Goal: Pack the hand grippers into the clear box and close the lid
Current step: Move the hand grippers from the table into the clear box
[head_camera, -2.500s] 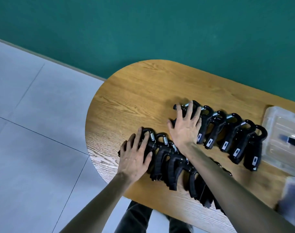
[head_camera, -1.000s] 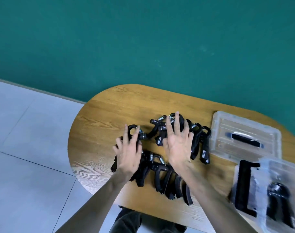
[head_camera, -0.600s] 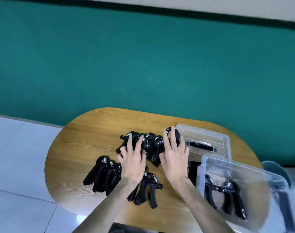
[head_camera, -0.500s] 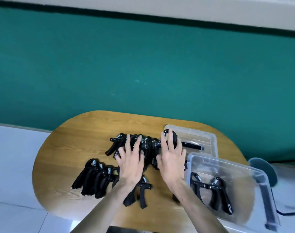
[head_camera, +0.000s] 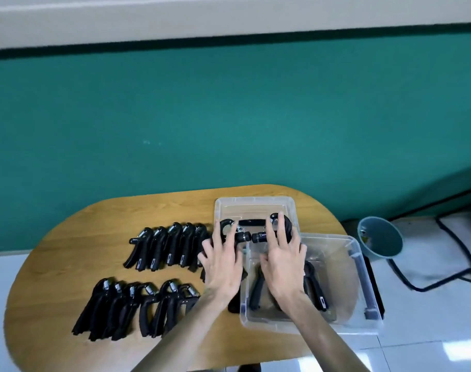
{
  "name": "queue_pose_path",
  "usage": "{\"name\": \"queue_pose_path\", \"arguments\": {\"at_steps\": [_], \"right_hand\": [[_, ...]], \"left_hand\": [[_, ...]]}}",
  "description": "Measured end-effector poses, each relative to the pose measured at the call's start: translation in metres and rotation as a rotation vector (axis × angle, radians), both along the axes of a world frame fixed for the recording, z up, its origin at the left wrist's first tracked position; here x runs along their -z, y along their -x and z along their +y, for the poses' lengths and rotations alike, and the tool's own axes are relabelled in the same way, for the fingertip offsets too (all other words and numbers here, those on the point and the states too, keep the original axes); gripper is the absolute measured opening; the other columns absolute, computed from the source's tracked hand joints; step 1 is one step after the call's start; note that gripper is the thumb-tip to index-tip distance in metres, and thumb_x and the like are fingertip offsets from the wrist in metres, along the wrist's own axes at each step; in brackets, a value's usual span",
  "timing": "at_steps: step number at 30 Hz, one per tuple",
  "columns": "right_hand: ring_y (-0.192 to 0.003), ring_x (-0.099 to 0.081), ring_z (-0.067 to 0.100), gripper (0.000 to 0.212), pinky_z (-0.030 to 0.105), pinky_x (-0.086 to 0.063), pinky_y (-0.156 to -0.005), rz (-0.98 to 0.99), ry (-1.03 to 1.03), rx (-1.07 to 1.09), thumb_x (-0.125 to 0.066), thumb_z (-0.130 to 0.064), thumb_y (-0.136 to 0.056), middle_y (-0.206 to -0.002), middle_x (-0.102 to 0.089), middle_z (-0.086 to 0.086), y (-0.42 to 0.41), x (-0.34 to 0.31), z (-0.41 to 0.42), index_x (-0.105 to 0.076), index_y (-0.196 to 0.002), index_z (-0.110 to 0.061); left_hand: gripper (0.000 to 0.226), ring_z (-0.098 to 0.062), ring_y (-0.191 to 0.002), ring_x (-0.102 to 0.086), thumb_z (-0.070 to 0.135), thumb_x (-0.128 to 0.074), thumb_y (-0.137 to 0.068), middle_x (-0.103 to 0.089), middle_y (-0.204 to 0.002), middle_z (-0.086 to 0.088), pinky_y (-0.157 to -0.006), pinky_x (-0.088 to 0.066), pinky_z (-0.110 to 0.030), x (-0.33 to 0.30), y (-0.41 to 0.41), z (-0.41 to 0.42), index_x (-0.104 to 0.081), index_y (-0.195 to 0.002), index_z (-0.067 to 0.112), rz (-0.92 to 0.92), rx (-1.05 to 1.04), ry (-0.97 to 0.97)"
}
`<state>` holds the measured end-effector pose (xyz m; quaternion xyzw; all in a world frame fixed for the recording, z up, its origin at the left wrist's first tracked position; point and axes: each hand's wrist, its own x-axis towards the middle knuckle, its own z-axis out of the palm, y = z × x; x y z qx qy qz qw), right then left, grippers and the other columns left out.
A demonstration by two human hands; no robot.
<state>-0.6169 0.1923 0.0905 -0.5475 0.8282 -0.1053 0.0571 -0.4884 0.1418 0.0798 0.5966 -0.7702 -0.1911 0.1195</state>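
Both hands, left hand (head_camera: 223, 261) and right hand (head_camera: 282, 260), each clutch hand grippers (head_camera: 230, 232), carrying them centre-frame over the clear box (head_camera: 363, 291), probably batching to save trips.

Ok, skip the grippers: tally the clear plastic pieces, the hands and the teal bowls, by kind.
Box: 1
Lid: 1
Hands, left and right: 2
Bowl: 1
Total: 5

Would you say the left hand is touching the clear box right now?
Cannot tell. In the head view, the left hand lies beside the clear box, overlapping its left rim without a plain gap or contact.
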Motion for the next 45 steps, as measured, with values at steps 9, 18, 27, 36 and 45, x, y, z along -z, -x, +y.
{"name": "queue_pose_path", "arguments": {"at_steps": [9, 18, 27, 36, 45], "right_hand": [[-0.127, -0.043, 0.046, 0.091, 0.056, -0.048, -0.084, -0.017, -0.059, 0.079, -0.080, -0.020, -0.071, -0.162, -0.027, 0.014, 0.058, 0.019, 0.044, -0.038, -0.152, -0.015], [-0.124, -0.045, 0.046, 0.095, 0.054, -0.051, -0.079, -0.084, -0.183, 0.127, -0.085, -0.016, -0.067, -0.161, -0.030, 0.015, 0.094, 0.059, 0.073, -0.038, -0.149, -0.015], [-0.138, -0.029, 0.042, 0.079, 0.052, -0.035, -0.103, -0.186, -0.419, 0.054, -0.056, -0.024, -0.092, -0.168, 0.000, 0.008, 0.112, 0.110, 0.069, -0.015, -0.159, -0.022], [-0.142, -0.016, 0.046, 0.074, 0.055, -0.028, -0.108, -0.261, -0.560, -0.046, -0.045, -0.021, -0.096, -0.166, 0.014, 0.010, 0.125, 0.163, 0.055, -0.006, -0.158, -0.020], [-0.147, 0.002, 0.047, 0.080, 0.064, -0.028, -0.110, -0.292, -0.557, -0.086, -0.044, -0.013, -0.099, -0.161, 0.030, 0.008, 0.123, 0.193, 0.059, 0.011, -0.157, -0.019]], "left_hand": [[0.060, -0.029, -0.112, -0.040, 0.029, -0.046, -0.102, -0.007, -0.168, -0.005, -0.093, -0.037, -0.047, 0.024, 0.065, 0.037, -0.020, -0.155, 0.039, -0.028, 0.055, -0.025], [0.064, -0.024, -0.103, -0.045, 0.024, -0.054, -0.096, -0.018, -0.165, -0.010, -0.080, -0.036, -0.041, 0.059, 0.104, 0.067, -0.029, -0.154, 0.037, -0.071, 0.100, -0.110], [0.063, -0.026, -0.119, -0.038, 0.031, -0.040, -0.102, -0.002, -0.167, -0.012, -0.086, -0.033, -0.040, 0.119, 0.107, 0.064, -0.011, -0.157, 0.033, -0.314, 0.088, -0.258], [0.068, -0.030, -0.123, -0.040, 0.032, -0.042, -0.102, -0.010, -0.165, -0.016, -0.093, -0.036, -0.046, 0.164, 0.112, 0.061, -0.008, -0.159, 0.022, -0.408, 0.112, -0.291], [0.082, -0.031, -0.113, -0.050, 0.019, -0.059, -0.091, -0.017, -0.164, -0.020, -0.084, -0.044, -0.049, 0.186, 0.117, 0.057, -0.013, -0.159, 0.018, -0.410, 0.108, -0.247]]}}
